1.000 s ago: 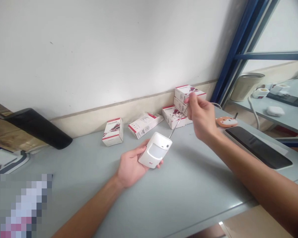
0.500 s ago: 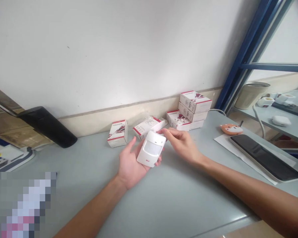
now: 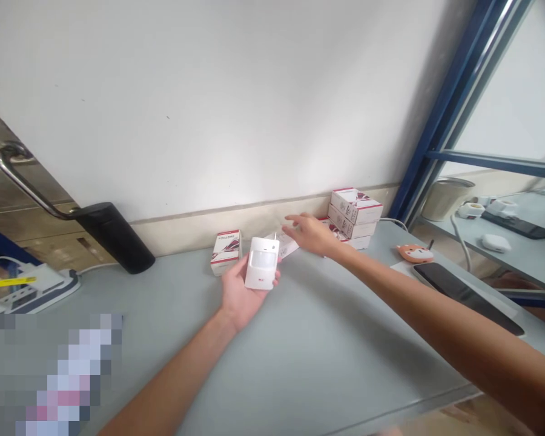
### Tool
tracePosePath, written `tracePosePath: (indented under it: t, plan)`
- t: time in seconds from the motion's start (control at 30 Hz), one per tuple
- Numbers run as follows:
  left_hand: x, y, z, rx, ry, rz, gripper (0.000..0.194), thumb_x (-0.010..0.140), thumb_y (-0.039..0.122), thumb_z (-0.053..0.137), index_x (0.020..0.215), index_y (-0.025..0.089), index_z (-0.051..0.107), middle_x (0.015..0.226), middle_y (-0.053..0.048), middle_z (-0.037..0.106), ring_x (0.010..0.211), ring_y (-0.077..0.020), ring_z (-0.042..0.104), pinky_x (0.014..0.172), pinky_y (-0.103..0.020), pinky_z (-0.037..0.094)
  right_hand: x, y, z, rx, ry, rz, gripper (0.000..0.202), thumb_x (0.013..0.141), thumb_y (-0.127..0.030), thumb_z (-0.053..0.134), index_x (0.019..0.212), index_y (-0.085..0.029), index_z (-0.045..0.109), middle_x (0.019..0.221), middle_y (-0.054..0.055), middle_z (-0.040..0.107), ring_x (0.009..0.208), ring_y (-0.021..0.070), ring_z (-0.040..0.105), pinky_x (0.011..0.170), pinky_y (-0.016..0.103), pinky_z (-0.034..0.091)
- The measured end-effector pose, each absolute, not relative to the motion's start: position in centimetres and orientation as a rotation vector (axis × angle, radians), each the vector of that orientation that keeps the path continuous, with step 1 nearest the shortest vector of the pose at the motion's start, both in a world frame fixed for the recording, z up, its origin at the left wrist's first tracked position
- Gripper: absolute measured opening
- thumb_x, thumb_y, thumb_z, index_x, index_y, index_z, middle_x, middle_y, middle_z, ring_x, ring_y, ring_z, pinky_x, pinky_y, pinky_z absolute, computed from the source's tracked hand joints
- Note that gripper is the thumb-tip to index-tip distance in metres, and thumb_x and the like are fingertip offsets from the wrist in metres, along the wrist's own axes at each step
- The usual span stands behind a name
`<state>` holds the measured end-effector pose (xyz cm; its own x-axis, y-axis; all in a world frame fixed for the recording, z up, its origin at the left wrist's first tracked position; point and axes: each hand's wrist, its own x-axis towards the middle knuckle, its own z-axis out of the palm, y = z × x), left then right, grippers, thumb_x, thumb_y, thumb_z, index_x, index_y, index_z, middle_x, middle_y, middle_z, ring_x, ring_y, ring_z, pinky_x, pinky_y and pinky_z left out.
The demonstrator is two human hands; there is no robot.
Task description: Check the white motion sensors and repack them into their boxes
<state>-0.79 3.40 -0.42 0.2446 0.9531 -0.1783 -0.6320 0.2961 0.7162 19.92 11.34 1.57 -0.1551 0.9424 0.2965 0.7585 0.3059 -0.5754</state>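
Note:
A white motion sensor (image 3: pixel 260 266) with a curved lens window is held upright in my left hand (image 3: pixel 243 297), the thumb at its left edge and fingertips showing round its right edge. A short silvery antenna (image 3: pixel 275 237) sticks up from the sensor's top right corner. My right hand (image 3: pixel 315 235) hovers just right of the antenna, apart from the sensor, with its index finger stretched out and nothing visible in it. Behind and below that hand, a white box (image 3: pixel 289 247) lies partly hidden. Left of the sensor stands a white-and-red box (image 3: pixel 227 249).
Several white-and-red boxes (image 3: pixel 355 212) are stacked by the wall. On the right lie an orange animal-faced gadget (image 3: pixel 415 253) and a long black-screened device (image 3: pixel 465 297). A black cylinder (image 3: pixel 118 236) and a power strip (image 3: pixel 36 293) are at left. A blue-framed mirror (image 3: pixel 490 151) borders the right.
My right hand has let go of the sensor's top edge and moved up and away. The antenna now stands out. My left hand has turned the sensor more upright, and the view has shifted.

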Motion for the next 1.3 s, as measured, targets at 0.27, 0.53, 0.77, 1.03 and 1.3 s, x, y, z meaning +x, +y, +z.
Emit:
tracePosePath:
  t: [0.27, 0.53, 0.77, 1.03, 1.3]
  plan:
    - [-1.5, 3.8, -0.9, 0.543, 0.658, 1.226, 0.038, 0.096, 0.031, 0.058, 0.124, 0.009, 0.07, 0.106, -0.019, 0.078, 0.072, -0.0226, 0.071, 0.063, -0.033, 0.056, 19.8, 11.9, 3.0, -1.517, -1.827, 0.239, 0.031, 0.104, -0.03, 0.05, 0.124, -0.021, 0.072, 0.131, 0.014, 0.072, 0.108, 0.0282, 0.072, 0.09, 0.039, 0.054]
    - [-0.4, 3.0, -1.4, 0.57, 0.694, 1.13, 0.039, 0.096, 0.033, 0.058, 0.123, 0.009, 0.072, 0.114, -0.023, 0.077, 0.074, -0.0249, 0.07, 0.067, -0.036, 0.055, 27.6, 7.1, 1.9, -1.177, -1.524, 0.324, 0.038, 0.096, -0.054, 0.068, 0.119, -0.023, 0.07, 0.1, 0.007, 0.078, 0.086, 0.024, 0.075, 0.08, 0.04, 0.06]
    - [0.3, 2.4, -1.4, 0.703, 0.78, 1.042, 0.038, 0.096, 0.033, 0.059, 0.119, 0.007, 0.073, 0.108, -0.023, 0.077, 0.075, -0.028, 0.07, 0.068, -0.039, 0.054, 26.4, 5.4, 0.7, -1.055, -1.419, 0.591, 0.034, 0.095, -0.054, 0.071, 0.111, -0.024, 0.072, 0.095, 0.004, 0.075, 0.081, 0.0197, 0.072, 0.075, 0.036, 0.064]
    - [-0.1, 2.8, -1.4, 0.598, 0.671, 1.074, 0.032, 0.097, 0.029, 0.059, 0.119, 0.011, 0.074, 0.114, -0.02, 0.076, 0.08, -0.026, 0.07, 0.074, -0.04, 0.056, 26.6, 5.8, -0.1, -1.001, -1.501, 0.716, 0.026, 0.097, -0.045, 0.069, 0.113, -0.025, 0.068, 0.099, 0.003, 0.072, 0.082, 0.0187, 0.069, 0.074, 0.035, 0.061]
    - [-0.2, 2.8, -0.7, 0.724, 0.766, 1.121, 0.029, 0.097, 0.032, 0.061, 0.108, 0.012, 0.078, 0.102, -0.014, 0.074, 0.086, -0.0282, 0.07, 0.073, -0.037, 0.055, 26.8, 5.7, -1.1, -1.078, -1.849, 0.17, 0.052, 0.095, -0.02, 0.059, 0.145, -0.032, 0.056, 0.143, 0.01, 0.06, 0.123, 0.0275, 0.064, 0.103, 0.049, 0.058]
